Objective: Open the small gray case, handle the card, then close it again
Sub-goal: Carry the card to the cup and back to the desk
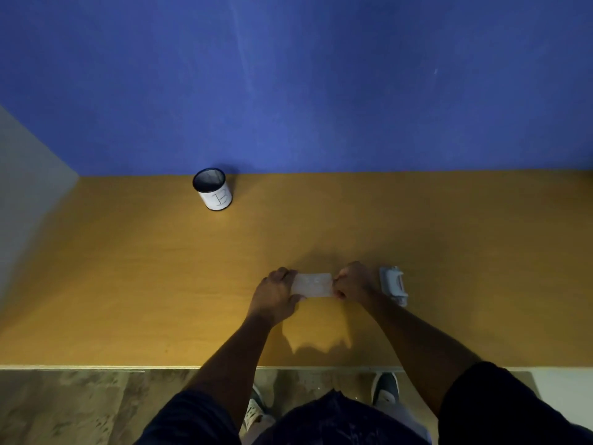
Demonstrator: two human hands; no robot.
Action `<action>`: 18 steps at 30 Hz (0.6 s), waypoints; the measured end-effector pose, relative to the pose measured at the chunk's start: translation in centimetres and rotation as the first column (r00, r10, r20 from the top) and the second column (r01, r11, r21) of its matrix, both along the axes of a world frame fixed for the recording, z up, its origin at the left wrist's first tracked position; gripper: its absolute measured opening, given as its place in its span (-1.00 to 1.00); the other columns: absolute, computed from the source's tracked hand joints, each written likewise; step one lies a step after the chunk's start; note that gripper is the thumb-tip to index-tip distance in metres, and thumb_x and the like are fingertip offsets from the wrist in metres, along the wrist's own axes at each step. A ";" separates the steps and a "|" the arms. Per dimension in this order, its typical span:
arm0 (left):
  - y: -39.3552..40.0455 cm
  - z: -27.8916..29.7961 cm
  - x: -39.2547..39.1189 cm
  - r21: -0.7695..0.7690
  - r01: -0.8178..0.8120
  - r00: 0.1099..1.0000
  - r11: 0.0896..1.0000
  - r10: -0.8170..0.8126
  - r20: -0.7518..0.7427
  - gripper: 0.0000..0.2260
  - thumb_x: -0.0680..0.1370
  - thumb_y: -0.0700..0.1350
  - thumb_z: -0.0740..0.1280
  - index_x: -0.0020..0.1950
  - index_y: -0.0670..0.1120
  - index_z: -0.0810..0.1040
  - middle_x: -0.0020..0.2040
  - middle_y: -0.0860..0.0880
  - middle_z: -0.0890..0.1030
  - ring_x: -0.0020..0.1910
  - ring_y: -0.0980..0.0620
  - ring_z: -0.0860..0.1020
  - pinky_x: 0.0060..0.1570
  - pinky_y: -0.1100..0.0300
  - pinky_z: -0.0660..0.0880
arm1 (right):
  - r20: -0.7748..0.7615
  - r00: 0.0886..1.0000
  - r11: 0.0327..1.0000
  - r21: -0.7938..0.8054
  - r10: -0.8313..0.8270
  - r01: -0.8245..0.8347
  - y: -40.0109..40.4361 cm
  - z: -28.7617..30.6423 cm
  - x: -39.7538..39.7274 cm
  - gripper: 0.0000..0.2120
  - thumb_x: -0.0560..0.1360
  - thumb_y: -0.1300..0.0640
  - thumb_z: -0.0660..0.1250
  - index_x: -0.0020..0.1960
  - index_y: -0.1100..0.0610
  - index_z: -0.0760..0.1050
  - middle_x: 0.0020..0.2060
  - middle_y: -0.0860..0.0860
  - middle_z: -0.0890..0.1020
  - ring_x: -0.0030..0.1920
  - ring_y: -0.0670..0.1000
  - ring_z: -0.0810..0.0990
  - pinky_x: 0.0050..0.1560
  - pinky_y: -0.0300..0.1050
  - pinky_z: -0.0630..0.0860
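A pale, whitish card [312,285] is held flat above the wooden table between both hands. My left hand [276,295] pinches its left edge and my right hand [352,281] pinches its right edge. The small gray case [393,285] lies on the table just right of my right hand, apart from it. I cannot tell whether the case stands open or closed.
A white cylindrical cup [213,188] with a dark rim stands at the table's back left, near the blue wall [305,85]. The table's front edge [128,367] runs below my forearms, with floor and shoes beyond it.
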State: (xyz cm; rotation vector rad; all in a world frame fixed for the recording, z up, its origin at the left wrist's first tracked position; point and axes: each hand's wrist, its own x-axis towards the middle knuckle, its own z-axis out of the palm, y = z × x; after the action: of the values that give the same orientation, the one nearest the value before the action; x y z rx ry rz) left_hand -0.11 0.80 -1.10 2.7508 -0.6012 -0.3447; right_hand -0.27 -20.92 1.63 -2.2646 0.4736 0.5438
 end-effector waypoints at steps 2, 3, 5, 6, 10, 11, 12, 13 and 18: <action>-0.2 -0.2 -0.3 0.015 0.024 1.000 1.000 -0.024 0.008 -0.43 0.50 0.15 0.39 0.43 -0.10 0.42 0.28 -0.10 0.51 0.22 -0.16 0.52 0.14 -0.01 0.50 | -0.020 0.997 0.991 -0.111 0.074 -0.076 0.1 0.5 -0.4 -0.88 0.12 0.29 0.45 -0.53 0.21 0.53 -0.48 0.15 0.63 -0.46 0.07 0.58 -0.46 -0.15 0.50; -0.2 -0.3 -0.4 0.020 0.035 0.999 0.999 -0.036 0.008 -0.43 0.51 0.15 0.39 0.43 -0.10 0.42 0.29 -0.10 0.51 0.22 -0.16 0.51 0.14 -0.01 0.50 | -0.012 0.995 0.985 -0.140 0.100 -0.101 0.1 0.6 -0.5 -0.85 0.20 0.29 0.45 -0.51 0.19 0.55 -0.46 0.14 0.63 -0.43 0.08 0.60 -0.43 -0.18 0.49; -0.3 -0.4 -0.6 0.029 0.054 0.999 0.998 -0.054 -0.003 -0.42 0.51 0.15 0.38 0.44 -0.10 0.41 0.30 -0.10 0.50 0.23 -0.15 0.50 0.15 -0.01 0.49 | 0.016 0.989 0.968 -0.207 0.148 -0.141 -0.3 0.0 -0.8 -0.85 0.36 0.21 0.41 -0.36 0.23 0.62 -0.35 0.17 0.69 -0.30 0.12 0.67 -0.35 -0.16 0.49; -0.4 -0.5 -0.7 0.037 0.059 0.998 0.998 -0.059 -0.011 -0.43 0.51 0.15 0.38 0.44 -0.10 0.41 0.30 -0.09 0.49 0.24 -0.15 0.50 0.16 -0.01 0.48 | 0.036 0.986 0.960 -0.237 0.161 -0.148 -0.6 -0.3 -1.0 -0.83 0.42 0.15 0.37 -0.27 0.24 0.63 -0.27 0.18 0.70 -0.23 0.14 0.67 -0.32 -0.16 0.47; -0.4 -0.6 -1.0 0.064 0.064 0.997 0.996 -0.062 -0.040 -0.45 0.52 0.13 0.39 0.44 -0.08 0.41 0.33 -0.07 0.46 0.27 -0.14 0.47 0.17 -0.03 0.47 | 0.123 0.982 0.895 -0.440 0.141 -0.073 -2.0 -0.6 -1.6 -0.74 0.50 -0.02 0.32 0.00 0.17 0.59 -0.03 0.14 0.65 -0.03 0.16 0.64 -0.14 -0.07 0.48; -0.4 -0.6 -1.0 0.075 0.067 0.997 0.995 -0.064 -0.045 -0.45 0.52 0.12 0.39 0.44 -0.08 0.40 0.33 -0.08 0.45 0.28 -0.15 0.46 0.17 -0.04 0.47 | 0.159 0.980 0.870 -0.492 0.117 -0.024 -2.4 -0.4 -1.8 -0.71 0.50 -0.02 0.33 0.07 0.19 0.57 0.02 0.14 0.62 0.03 0.18 0.62 -0.06 -0.03 0.51; -0.3 -0.7 -1.0 0.086 0.067 0.997 0.994 -0.063 -0.048 -0.45 0.52 0.12 0.39 0.44 -0.08 0.40 0.34 -0.08 0.45 0.29 -0.15 0.45 0.18 -0.05 0.48 | 0.205 0.975 0.838 -0.544 0.087 0.040 -2.8 -0.3 -2.0 -0.66 0.48 -0.03 0.36 0.11 0.20 0.54 0.07 0.16 0.58 0.07 0.19 0.59 0.01 0.00 0.51; -0.4 -0.8 -1.1 0.094 0.063 0.997 0.994 -0.058 -0.051 -0.46 0.53 0.11 0.38 0.44 -0.08 0.40 0.35 -0.09 0.44 0.30 -0.15 0.44 0.18 -0.06 0.48 | 0.246 0.968 0.793 -0.598 0.049 0.112 -3.3 -0.3 -2.3 -0.60 0.44 -0.03 0.40 0.14 0.21 0.51 0.10 0.17 0.55 0.11 0.20 0.55 0.06 0.03 0.50; -0.6 -1.1 -1.6 0.077 0.022 0.999 0.997 -0.018 -0.047 -0.46 0.51 0.11 0.40 0.43 -0.07 0.40 0.33 -0.08 0.44 0.29 -0.16 0.44 0.18 -0.06 0.49 | 0.264 0.923 0.712 -0.588 -0.280 0.384 -4.6 -1.4 -3.5 -0.41 0.31 -0.05 0.52 0.18 0.27 0.46 0.14 0.23 0.51 0.16 0.25 0.50 0.15 0.11 0.47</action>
State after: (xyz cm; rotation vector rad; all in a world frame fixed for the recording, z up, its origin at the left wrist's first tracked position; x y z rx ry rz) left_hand -1.70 0.17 -2.22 2.8042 -0.6159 -0.4437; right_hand -3.75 -25.51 0.20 -2.7263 1.0971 -0.0059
